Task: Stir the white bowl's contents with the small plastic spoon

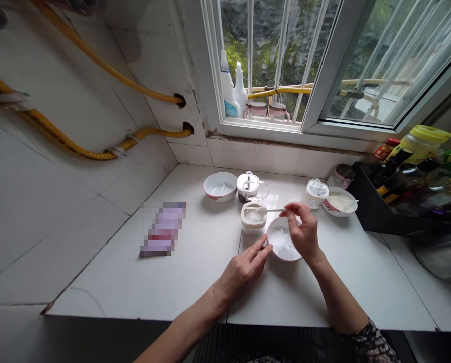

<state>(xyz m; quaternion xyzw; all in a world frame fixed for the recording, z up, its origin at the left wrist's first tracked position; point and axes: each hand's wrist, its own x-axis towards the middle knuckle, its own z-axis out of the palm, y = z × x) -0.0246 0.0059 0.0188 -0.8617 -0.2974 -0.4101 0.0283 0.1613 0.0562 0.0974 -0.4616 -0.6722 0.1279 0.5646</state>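
Observation:
My right hand (303, 229) pinches the handle of a small white spoon (274, 209), whose bowl is over the open mouth of a square container (253, 227) with white contents. Below the wrist side of that hand, a bowl (281, 244) with a pink rim holds white granular stuff; the hand hides part of its right side. The fingertips of my left hand (246, 267) touch the bowl's left rim, with the fingers stretched out and nothing in them. Behind the square container stands a similar jar (247, 185) with its clear lid raised.
A white bowl (219, 187) with a spoon is at the back left. A lidded jar (316, 193) and a filled bowl (339, 202) stand at the right, beside a black bottle rack (380, 217). A pixelated purple item (165, 229) lies left.

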